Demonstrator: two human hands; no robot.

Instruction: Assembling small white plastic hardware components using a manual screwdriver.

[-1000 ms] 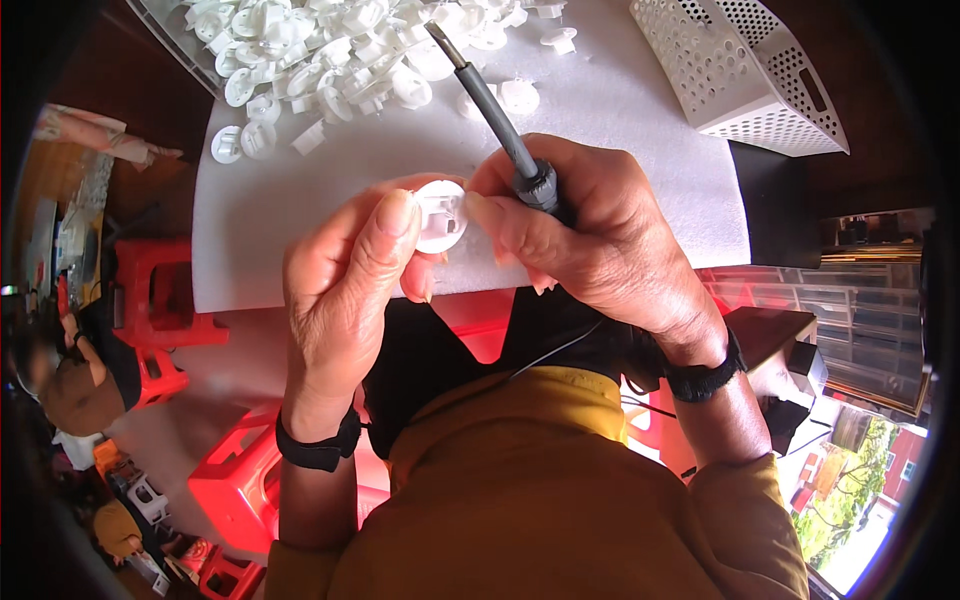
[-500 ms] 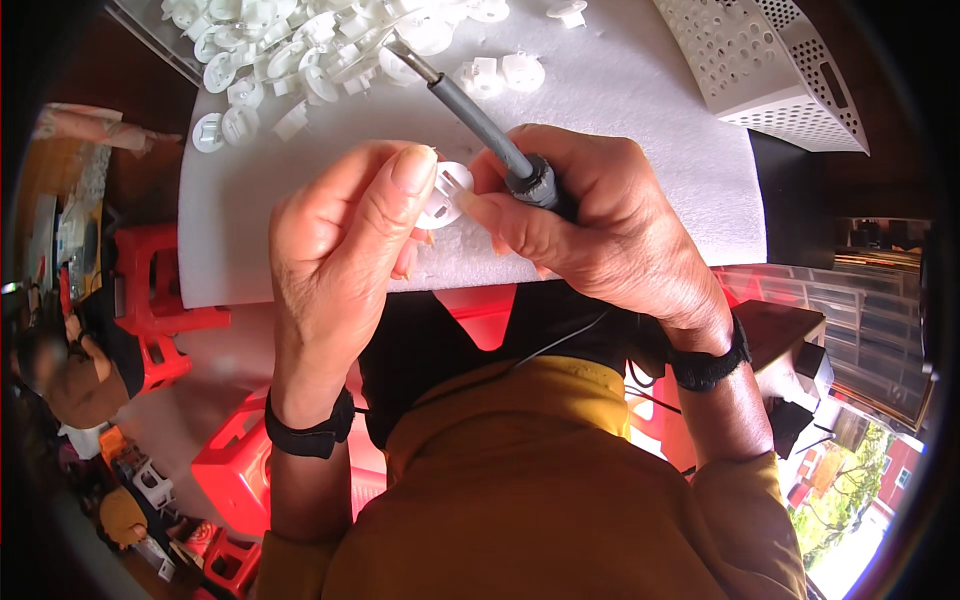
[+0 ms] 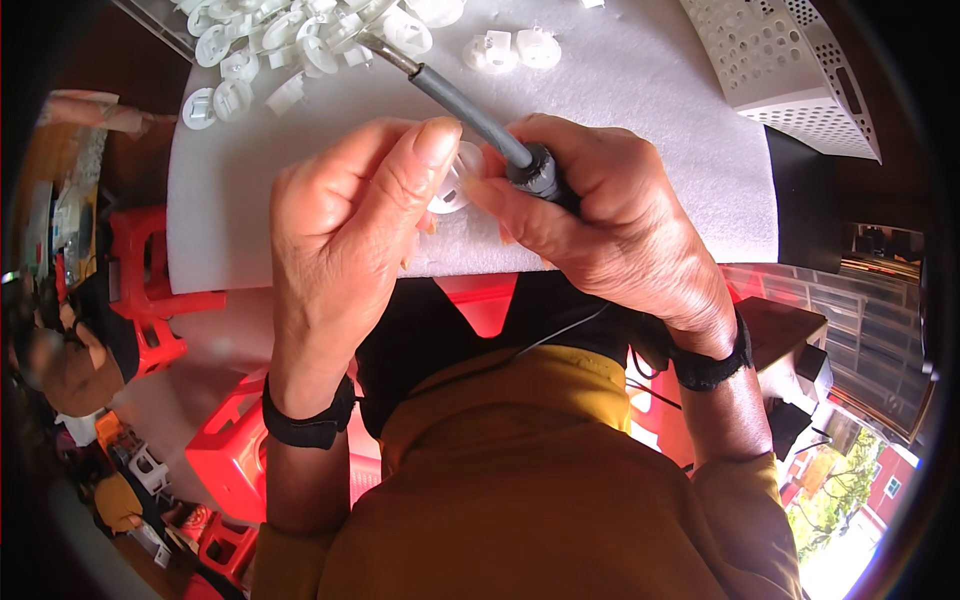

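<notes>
Over the near part of the white foam sheet (image 3: 300,250), my left hand (image 3: 345,220) pinches a small round white plastic part (image 3: 452,196) with slots in it. My right hand (image 3: 615,215) is wrapped round the dark handle of a soldering iron (image 3: 470,115) with a grey shaft. The bare metal tip slants up and left, away from the part. Thumb and fingertips of that same hand also reach the part's right edge. My fingers cover much of the part, and most of the handle is hidden in my palm.
A heap of similar white plastic parts (image 3: 285,35) lies at the far left, by a clear tray edge (image 3: 165,28). Two more parts (image 3: 515,50) lie right of it. A perforated white basket (image 3: 790,75) stands at far right. Red stools (image 3: 230,450) are on the left.
The iron's tip has swung slightly left and down. My hands have shifted slightly, and the round part is turned more edge-on. The view has moved a little over the table.
</notes>
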